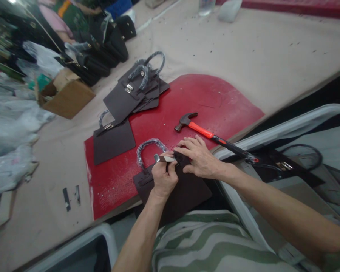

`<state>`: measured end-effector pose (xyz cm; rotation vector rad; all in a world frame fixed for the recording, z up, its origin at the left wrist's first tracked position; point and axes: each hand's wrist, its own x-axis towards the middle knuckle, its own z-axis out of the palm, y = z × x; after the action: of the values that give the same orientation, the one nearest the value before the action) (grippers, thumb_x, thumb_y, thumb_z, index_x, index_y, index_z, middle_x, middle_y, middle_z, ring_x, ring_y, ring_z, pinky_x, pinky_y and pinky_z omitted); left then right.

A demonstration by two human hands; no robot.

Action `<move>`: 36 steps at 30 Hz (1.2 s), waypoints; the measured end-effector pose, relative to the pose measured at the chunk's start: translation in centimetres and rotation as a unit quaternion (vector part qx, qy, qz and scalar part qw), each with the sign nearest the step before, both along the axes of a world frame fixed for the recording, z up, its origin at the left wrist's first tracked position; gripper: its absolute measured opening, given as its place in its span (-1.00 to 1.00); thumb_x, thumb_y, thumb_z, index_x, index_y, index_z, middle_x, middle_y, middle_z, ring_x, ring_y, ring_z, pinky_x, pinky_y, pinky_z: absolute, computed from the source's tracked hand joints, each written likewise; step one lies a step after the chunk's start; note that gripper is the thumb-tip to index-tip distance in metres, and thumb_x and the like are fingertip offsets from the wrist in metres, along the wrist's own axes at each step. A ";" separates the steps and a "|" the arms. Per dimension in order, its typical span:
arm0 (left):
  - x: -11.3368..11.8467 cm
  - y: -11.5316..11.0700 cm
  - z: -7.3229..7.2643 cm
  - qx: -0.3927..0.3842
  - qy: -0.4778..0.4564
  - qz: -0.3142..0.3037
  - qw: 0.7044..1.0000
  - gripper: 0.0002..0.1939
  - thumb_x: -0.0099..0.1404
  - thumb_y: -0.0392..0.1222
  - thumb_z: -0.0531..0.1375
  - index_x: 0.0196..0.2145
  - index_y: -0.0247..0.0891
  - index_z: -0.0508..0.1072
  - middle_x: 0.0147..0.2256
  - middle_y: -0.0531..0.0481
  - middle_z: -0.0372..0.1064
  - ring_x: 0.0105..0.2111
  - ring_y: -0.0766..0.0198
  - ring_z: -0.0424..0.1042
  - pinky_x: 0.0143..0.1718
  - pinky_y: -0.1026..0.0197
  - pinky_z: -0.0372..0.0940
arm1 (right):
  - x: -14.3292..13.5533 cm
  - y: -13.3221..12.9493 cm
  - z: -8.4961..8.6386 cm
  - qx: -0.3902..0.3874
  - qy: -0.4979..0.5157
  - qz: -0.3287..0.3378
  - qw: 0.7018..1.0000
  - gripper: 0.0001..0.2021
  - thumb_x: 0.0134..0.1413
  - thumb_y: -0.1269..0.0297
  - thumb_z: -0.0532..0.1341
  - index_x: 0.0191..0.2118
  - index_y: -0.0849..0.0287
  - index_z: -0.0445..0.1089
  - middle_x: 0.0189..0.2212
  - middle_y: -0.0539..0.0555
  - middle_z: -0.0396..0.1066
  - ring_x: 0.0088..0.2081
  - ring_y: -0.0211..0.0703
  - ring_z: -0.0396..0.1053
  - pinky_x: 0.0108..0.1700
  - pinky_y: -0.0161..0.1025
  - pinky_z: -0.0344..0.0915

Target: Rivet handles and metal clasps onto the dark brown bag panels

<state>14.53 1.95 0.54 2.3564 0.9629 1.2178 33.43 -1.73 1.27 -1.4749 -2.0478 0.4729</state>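
Red mat [209,94] covers part of the tabletop [272,45], and one dark bag panel [189,196] overhangs the near edge. Left hand [164,176] has fingers clamped on a shiny-ended tool [161,159]; whether the right hand [200,159] grips anything, I cannot tell. Partly unsupported, the panel could tip, causing the tool to scratch it.

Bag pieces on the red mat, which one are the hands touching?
The bag piece under the left hand and right hand, sticking out past the red mat's near edge. The other pieces lie farther back, no hands on them.
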 end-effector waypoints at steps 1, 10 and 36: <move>0.0 0.0 -0.1 0.003 0.005 0.000 1.000 -0.89 0.40 -0.32 0.10 -0.15 -0.25 0.41 -0.21 -0.14 0.50 -0.13 0.14 0.53 -0.05 0.10 0.43 | 0.4 -0.1 0.2 0.020 0.021 -0.011 1.000 -0.40 -0.02 0.28 0.38 0.19 0.16 0.35 0.14 0.24 0.32 0.20 0.19 0.20 0.27 0.25 0.05; 0.3 0.2 -0.5 -0.032 0.000 -0.024 0.999 -0.87 0.39 -0.30 0.10 -0.12 -0.22 0.38 -0.16 -0.13 0.50 -0.11 0.16 0.54 -0.05 0.18 0.42 | 6.3 -1.6 3.7 -0.151 -0.063 -0.282 0.946 -0.74 0.10 0.33 0.21 -0.08 0.28 0.42 -0.08 0.34 0.35 0.02 0.25 0.28 0.07 0.09 0.20; 1.1 0.4 -0.3 -0.092 -0.028 -0.063 0.993 -0.90 0.34 -0.36 0.09 -0.23 -0.20 0.35 -0.31 -0.05 0.40 -0.30 0.20 0.44 -0.22 0.21 0.35 | 2.5 -6.9 17.4 0.052 -0.178 -0.107 0.977 -0.60 0.41 0.01 -0.08 -0.44 0.06 0.16 -0.70 -0.07 0.18 -0.70 -0.25 0.04 -0.55 -0.19 -0.16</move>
<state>15.58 2.32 0.20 2.1923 0.8562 1.0918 35.89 -8.62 18.69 -1.7918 -2.1056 0.0132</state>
